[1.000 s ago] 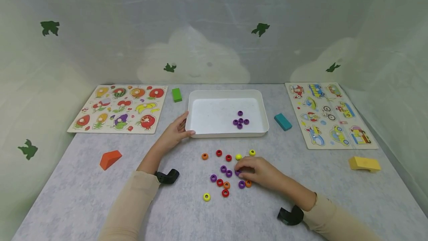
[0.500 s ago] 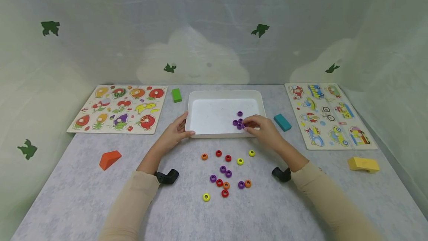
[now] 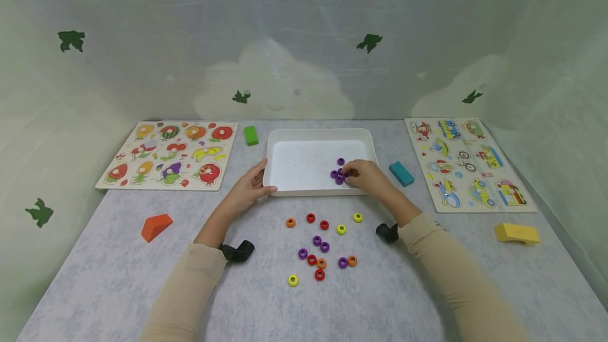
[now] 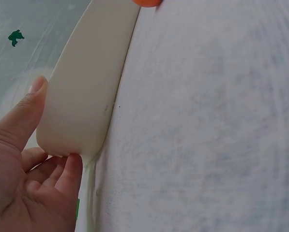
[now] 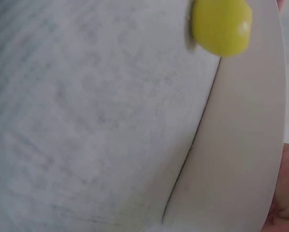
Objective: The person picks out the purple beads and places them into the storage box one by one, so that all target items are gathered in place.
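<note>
A white tray (image 3: 304,162) lies at the back of the table. My left hand (image 3: 247,186) grips its near left corner; in the left wrist view the thumb and fingers (image 4: 69,174) hold the tray wall (image 4: 86,82). Inside the tray's right part, several purple beads (image 3: 339,179) sit in a small cluster. My right hand (image 3: 368,177) reaches over the near rim, fingertips curled at the cluster's right side, pinching a purple bead that they mostly hide. In the right wrist view the hand (image 5: 284,188) shows only partly, behind the tray wall.
Several loose beads, red (image 3: 320,275), orange (image 3: 352,261), yellow (image 3: 293,280) and purple (image 3: 302,253), lie before the tray. Puzzle boards (image 3: 168,173) (image 3: 467,173) flank it. Blocks lie around: green (image 3: 250,135), teal (image 3: 401,173), orange wedge (image 3: 156,227), yellow arch (image 3: 516,233).
My right hand took a purple bead from the table and moved it forward into the tray beside the others. A yellow bead shifted slightly nearer. My left hand stays on the tray corner.
</note>
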The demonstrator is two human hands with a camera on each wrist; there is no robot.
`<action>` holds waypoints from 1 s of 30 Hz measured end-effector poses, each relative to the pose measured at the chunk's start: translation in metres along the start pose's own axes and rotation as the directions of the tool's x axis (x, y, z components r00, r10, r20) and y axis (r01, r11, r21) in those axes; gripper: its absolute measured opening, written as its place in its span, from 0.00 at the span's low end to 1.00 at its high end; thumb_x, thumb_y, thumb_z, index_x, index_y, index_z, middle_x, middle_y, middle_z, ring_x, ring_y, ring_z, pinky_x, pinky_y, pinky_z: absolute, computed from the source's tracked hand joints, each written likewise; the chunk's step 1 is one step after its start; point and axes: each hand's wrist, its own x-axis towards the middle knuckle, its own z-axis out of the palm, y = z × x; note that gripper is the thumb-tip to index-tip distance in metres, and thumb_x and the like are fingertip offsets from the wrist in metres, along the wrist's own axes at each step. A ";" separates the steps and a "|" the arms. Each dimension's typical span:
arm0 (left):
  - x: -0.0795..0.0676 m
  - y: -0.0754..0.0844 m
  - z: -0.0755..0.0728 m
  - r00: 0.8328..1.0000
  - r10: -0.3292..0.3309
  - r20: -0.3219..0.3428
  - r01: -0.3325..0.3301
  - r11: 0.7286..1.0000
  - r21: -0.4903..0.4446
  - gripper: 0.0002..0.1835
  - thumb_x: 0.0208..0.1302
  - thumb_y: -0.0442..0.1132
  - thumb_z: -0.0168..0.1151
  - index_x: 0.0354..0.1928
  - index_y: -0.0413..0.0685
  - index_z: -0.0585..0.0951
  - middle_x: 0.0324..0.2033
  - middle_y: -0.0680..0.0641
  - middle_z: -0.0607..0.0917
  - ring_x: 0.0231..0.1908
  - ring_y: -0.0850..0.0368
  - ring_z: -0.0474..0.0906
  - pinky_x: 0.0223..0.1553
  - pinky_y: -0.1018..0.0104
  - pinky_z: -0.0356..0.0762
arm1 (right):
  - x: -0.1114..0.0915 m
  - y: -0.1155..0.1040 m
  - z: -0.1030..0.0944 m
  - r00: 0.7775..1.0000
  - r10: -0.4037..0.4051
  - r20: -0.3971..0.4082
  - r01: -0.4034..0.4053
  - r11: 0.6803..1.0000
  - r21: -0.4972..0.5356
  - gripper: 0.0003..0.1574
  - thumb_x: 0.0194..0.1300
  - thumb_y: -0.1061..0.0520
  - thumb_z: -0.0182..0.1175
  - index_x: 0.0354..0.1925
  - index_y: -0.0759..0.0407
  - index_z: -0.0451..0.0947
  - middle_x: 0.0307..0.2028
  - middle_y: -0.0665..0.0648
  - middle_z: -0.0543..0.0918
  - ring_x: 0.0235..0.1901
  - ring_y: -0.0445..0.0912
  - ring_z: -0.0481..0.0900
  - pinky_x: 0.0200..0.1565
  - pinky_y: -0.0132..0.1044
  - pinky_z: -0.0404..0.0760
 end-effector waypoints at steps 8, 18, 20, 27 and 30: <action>-0.001 -0.001 0.000 1.000 -0.003 -0.004 0.003 1.000 0.010 0.44 0.46 0.36 0.61 0.62 0.45 0.46 0.61 0.46 0.47 0.59 0.54 0.44 0.55 0.63 0.51 | -0.009 -0.002 0.001 0.998 -0.056 -0.042 0.059 0.996 0.068 0.17 0.51 0.57 0.58 0.42 0.57 0.72 0.38 0.53 0.73 0.36 0.45 0.70 0.38 0.35 0.73; 0.000 -0.001 -0.001 1.000 0.003 -0.005 -0.003 1.000 0.026 0.43 0.47 0.37 0.61 0.62 0.45 0.46 0.61 0.47 0.47 0.59 0.56 0.44 0.56 0.64 0.50 | -0.059 -0.026 0.006 0.936 -0.328 -0.125 0.349 0.908 0.231 0.23 0.49 0.54 0.59 0.43 0.62 0.70 0.38 0.58 0.73 0.38 0.50 0.71 0.40 0.36 0.73; 0.000 -0.002 -0.001 1.000 0.003 -0.005 -0.003 1.000 0.024 0.43 0.47 0.37 0.61 0.62 0.45 0.46 0.61 0.47 0.47 0.59 0.56 0.44 0.56 0.64 0.50 | -0.071 -0.030 0.011 0.913 -0.392 -0.115 0.409 0.877 0.253 0.23 0.49 0.53 0.59 0.43 0.62 0.70 0.38 0.58 0.73 0.37 0.50 0.71 0.40 0.35 0.73; 0.001 -0.001 -0.001 1.000 0.008 0.000 -0.008 1.000 0.015 0.43 0.48 0.36 0.60 0.62 0.45 0.46 0.61 0.47 0.47 0.59 0.56 0.44 0.56 0.64 0.51 | -0.102 -0.039 0.032 0.887 -0.460 0.040 0.424 0.845 0.327 0.21 0.48 0.54 0.60 0.42 0.60 0.70 0.38 0.55 0.74 0.35 0.46 0.72 0.38 0.34 0.73; 0.001 -0.001 -0.001 1.000 0.007 -0.002 -0.007 1.000 0.012 0.43 0.48 0.36 0.60 0.62 0.45 0.46 0.61 0.47 0.47 0.59 0.56 0.44 0.56 0.64 0.50 | -0.109 -0.038 0.041 0.890 -0.441 0.116 0.380 0.859 0.342 0.20 0.48 0.53 0.59 0.41 0.58 0.71 0.38 0.51 0.74 0.35 0.44 0.71 0.38 0.33 0.73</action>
